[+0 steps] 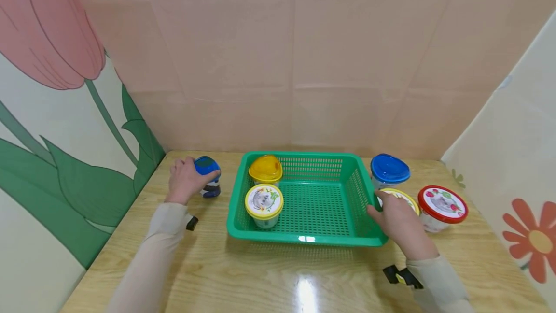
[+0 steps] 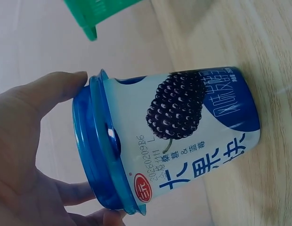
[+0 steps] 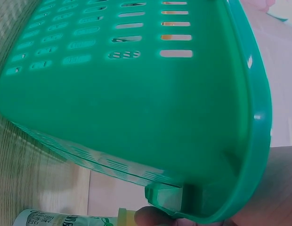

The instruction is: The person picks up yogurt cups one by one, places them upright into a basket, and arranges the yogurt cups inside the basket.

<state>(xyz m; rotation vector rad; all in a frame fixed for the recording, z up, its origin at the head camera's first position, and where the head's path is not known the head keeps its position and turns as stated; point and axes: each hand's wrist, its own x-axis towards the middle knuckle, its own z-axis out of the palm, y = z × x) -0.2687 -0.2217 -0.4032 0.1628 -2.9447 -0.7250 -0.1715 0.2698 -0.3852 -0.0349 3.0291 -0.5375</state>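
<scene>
My left hand [image 1: 187,181] grips a yogurt cup [image 2: 169,127] by its blue lid, thumb and fingers on opposite sides of the rim. The cup has a dark berry printed on white and blue, and it stands at the table's left, beside the green basket [image 1: 308,241]. At the basket's right end, my right hand [image 1: 399,221] holds the rim, with the thumb on the inner side. A fingertip [image 3: 153,216] shows under the rim in the right wrist view. Right behind this hand is a yellow-lidded cup [image 1: 406,196], partly hidden by it.
Inside the basket's left end stand a cup with a domed yellow lid [image 1: 266,169] and one with a flat yellow koala lid [image 1: 264,202]. Right of the basket are a blue-lidded cup [image 1: 390,169] and a red-lidded cup [image 1: 443,204]. A covered wall [image 1: 295,62] rises behind the table.
</scene>
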